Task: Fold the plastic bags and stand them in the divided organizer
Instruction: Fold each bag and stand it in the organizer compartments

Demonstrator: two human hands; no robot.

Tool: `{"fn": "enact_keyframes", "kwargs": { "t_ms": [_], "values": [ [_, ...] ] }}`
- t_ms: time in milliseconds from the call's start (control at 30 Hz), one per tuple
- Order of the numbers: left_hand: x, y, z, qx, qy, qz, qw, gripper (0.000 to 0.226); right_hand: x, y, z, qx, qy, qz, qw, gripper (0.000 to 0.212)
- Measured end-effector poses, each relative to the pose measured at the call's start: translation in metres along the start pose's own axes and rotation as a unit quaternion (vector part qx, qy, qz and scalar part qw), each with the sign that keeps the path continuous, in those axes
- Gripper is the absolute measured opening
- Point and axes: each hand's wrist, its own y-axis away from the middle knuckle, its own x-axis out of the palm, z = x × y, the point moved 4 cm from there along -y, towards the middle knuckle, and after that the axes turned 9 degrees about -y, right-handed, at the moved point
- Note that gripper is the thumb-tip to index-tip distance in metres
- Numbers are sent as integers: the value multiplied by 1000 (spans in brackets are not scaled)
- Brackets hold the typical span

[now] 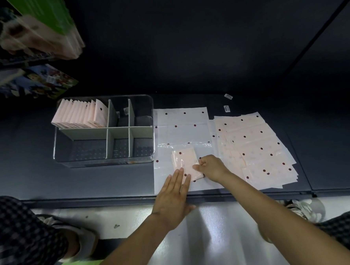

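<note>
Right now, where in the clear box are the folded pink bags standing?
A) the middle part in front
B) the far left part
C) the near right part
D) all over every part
B: the folded pink bags stand in a row in the far left compartment of the clear organizer, and the other compartments hold no bags.

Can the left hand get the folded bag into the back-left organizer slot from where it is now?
Probably yes. The left hand lies flat on the folded bag, and the organizer sits to its left with bare shelf between. The back-left slot is open-topped but nearly full of standing bags, so space looks tight.
</note>
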Motion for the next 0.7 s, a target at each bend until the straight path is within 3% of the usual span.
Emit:
{"fn": "enact_keyframes", "kwargs": {
  "t_ms": [100, 167, 233, 267, 333, 433, 700],
  "values": [
    [4, 1, 1, 3, -18, 8, 1000, 87, 0, 2, 2, 6, -15, -13, 1000, 36],
    [7, 1, 0, 4, -35, 13, 999, 90, -4, 5, 6, -26, -50, -116, 992, 21],
    [8, 0, -1, -2, -39, 14, 999, 93, -8, 11, 14, -89, -156, -202, 963, 11],
    [9, 0, -2, -4, -37, 14, 999, 93, -5, 11, 19, -110, -219, -183, 952, 7],
    [10, -1, -2, -4, -33, 16, 999, 94, 11, 7, 30, -119, -285, -51, 950, 11],
    [11, -1, -3, -4, -34, 16, 999, 93, 34, -2, 34, -84, -272, 93, 954, 22],
    [10, -1, -1, -2, -17, 9, 1000, 89, 24, -33, 43, -47, -428, 44, 901, 29]
  ]
}}
